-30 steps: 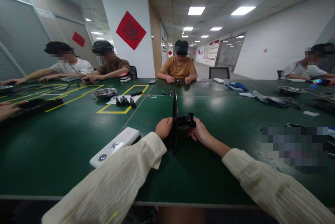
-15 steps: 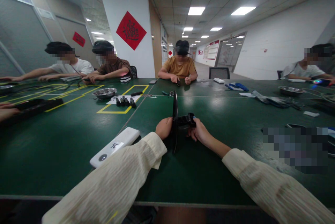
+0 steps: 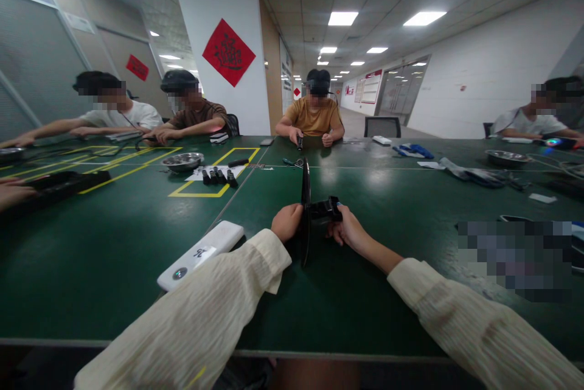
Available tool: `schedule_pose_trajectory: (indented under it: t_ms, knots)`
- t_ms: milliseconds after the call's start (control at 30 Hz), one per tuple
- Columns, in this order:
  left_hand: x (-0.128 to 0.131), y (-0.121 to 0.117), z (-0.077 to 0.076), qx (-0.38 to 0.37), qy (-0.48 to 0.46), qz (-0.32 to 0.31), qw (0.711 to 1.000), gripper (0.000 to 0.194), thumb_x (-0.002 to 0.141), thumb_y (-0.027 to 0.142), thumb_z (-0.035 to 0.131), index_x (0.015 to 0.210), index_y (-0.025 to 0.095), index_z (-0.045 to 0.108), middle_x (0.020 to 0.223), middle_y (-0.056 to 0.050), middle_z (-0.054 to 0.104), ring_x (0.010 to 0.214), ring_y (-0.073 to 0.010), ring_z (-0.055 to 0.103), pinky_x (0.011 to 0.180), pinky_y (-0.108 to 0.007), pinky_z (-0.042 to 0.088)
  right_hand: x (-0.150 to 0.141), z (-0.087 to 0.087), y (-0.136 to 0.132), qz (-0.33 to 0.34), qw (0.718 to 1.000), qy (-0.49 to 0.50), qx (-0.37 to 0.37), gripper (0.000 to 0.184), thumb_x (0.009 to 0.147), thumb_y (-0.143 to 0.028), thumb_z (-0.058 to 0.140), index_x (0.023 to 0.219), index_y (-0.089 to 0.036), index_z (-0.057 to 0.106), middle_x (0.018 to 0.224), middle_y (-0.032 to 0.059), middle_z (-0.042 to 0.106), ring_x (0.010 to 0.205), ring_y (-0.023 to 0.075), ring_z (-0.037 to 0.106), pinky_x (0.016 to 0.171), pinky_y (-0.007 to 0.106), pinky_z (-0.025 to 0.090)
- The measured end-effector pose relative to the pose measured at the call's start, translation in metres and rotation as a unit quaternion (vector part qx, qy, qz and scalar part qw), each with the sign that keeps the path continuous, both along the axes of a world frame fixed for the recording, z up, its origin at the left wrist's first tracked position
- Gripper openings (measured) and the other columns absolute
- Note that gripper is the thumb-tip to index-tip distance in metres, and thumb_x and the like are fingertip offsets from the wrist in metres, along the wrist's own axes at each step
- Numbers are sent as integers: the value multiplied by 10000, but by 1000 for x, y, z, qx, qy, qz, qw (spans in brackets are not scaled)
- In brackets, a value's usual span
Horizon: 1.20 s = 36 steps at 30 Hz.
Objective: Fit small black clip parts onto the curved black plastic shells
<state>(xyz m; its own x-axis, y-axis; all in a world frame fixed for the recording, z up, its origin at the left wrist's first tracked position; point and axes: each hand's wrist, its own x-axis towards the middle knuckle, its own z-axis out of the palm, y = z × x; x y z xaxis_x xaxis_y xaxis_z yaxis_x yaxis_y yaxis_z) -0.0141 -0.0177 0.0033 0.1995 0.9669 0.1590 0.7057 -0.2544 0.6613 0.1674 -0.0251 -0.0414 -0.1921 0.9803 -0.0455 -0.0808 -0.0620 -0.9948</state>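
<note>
A thin black panel (image 3: 305, 244) stands upright on edge in front of me, so its broad faces can hardly be seen. My left hand (image 3: 286, 222) is closed on its left side, the fingertips hidden behind it. From its right side juts a black bracket-like piece (image 3: 323, 211). My right hand (image 3: 350, 229) pinches the outer end of that piece between thumb and fingers. Whether the two black parts are joined cannot be made out. Beside my left forearm lies a white power bank (image 3: 221, 236) with a handwritten label.
Several short black cylinders (image 3: 219, 177) lie on white paper inside yellow tape, beside a metal bowl (image 3: 182, 162). Green-handled pliers (image 3: 292, 162) rest beyond the panel. Across the green table (image 3: 365, 311), a person (image 3: 310, 116) holds a small black cylinder. Gloves (image 3: 472, 172) lie to the right.
Both my hands and the black parts stay in place. The person opposite has picked up the small black cylinder and shifted it leftward. The person at far left has leaned slightly left.
</note>
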Motion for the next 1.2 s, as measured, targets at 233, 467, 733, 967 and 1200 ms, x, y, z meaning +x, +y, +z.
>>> schedule_pose_trajectory:
  t_ms: [233,467,733,967,1200]
  knots:
    - [-1,2,-1,2,8,-14,1000,394,897,272,314,707,166,642,824,-98,689,812,-224,621,775,-326,466,0,1,0,3,1000,7,2,596,931,-490,134,629,-163,531,431,42,557,233,91,378,255,199,215]
    - [-2,1,-5,17,12,-12,1000,409,917,243,276,753,157,640,900,-116,696,868,-225,613,814,-336,458,0,2,-1,3,1000,-1,-4,559,929,-467,137,658,-167,524,433,31,550,239,92,383,265,200,206]
    - [-1,3,-4,1,-5,-16,1000,409,911,287,313,713,161,648,800,-94,687,846,-221,627,811,-322,461,3,-4,2,9,1000,-8,13,578,917,-521,153,685,-160,540,454,33,561,254,91,394,273,202,204]
    - [-1,1,-1,9,7,-23,1000,407,906,254,301,715,154,646,830,-106,685,837,-223,624,795,-327,456,2,-4,2,8,1000,4,11,575,914,-514,149,656,-167,529,440,34,554,246,96,387,266,206,211]
    - [-1,1,-1,7,0,-27,1000,384,889,243,309,689,168,628,808,-87,682,798,-211,611,760,-318,454,1,-3,2,1,1000,2,5,572,919,-502,153,654,-163,530,438,32,554,236,94,388,265,205,202]
